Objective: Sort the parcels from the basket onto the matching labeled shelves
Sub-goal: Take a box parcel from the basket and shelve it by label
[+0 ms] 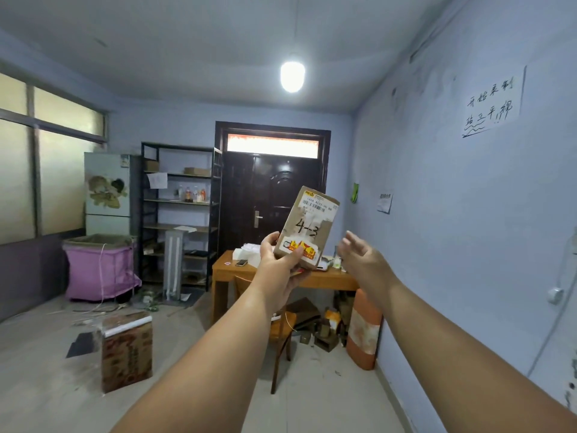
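A small brown cardboard parcel [307,226] with a barcode label and "4-3" handwritten on it is held upright at arm's length. My left hand [281,264] grips its lower end. My right hand [359,254] hovers just to the right of the parcel, fingers apart and holding nothing. The black metal shelf unit [181,214] stands against the far wall to the left of the door, with a paper label, bottles and a few flat boxes on its levels. A pink fabric basket [100,267] sits on the floor to the left of the shelves.
A wooden table [224,270] with a phone and papers stands below the parcel, a chair [281,332] in front of it. A cardboard box [126,351] sits on the floor at left. A fridge [107,192], dark door [271,201] and orange canister [363,329] are farther off.
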`<state>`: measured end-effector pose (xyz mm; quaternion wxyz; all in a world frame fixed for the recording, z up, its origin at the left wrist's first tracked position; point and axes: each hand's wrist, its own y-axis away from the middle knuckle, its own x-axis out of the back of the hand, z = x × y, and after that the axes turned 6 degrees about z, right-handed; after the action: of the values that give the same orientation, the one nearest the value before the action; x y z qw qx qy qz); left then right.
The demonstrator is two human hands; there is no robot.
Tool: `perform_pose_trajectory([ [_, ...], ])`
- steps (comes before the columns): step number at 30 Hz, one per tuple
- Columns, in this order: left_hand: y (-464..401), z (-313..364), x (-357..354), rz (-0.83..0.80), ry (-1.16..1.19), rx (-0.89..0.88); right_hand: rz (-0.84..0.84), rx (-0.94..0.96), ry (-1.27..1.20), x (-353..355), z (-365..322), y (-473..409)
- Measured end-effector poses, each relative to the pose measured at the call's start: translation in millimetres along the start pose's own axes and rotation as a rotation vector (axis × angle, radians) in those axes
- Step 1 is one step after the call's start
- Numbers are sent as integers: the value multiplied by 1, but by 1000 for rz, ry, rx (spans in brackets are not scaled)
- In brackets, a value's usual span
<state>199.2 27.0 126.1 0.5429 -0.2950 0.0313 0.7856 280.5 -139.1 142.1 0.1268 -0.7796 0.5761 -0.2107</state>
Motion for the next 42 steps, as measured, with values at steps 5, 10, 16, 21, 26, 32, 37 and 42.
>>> perform_pose_trajectory([
  [5,8,-5,-19,-53,-81,-1,-3,59,-1,-29,-8,9],
  [10,13,-9,-21,-78,-402,-116,87,80,102,-22,-10,15],
  [16,13,-20,-32,-121,-458,-101,142,55,222,-4,-2,16],
  [21,22,-27,-54,-171,-407,-60,172,54,245,20,7,21],
  [26,27,-54,-81,-255,-330,-17,201,75,212,58,15,43],
  [32,53,-85,-126,-452,-302,69,339,80,266,116,14,106],
  [37,95,-99,-159,-741,-402,77,612,-62,310,147,5,181],
  [42,148,-122,-166,-981,-478,148,862,-201,351,152,1,275],
])
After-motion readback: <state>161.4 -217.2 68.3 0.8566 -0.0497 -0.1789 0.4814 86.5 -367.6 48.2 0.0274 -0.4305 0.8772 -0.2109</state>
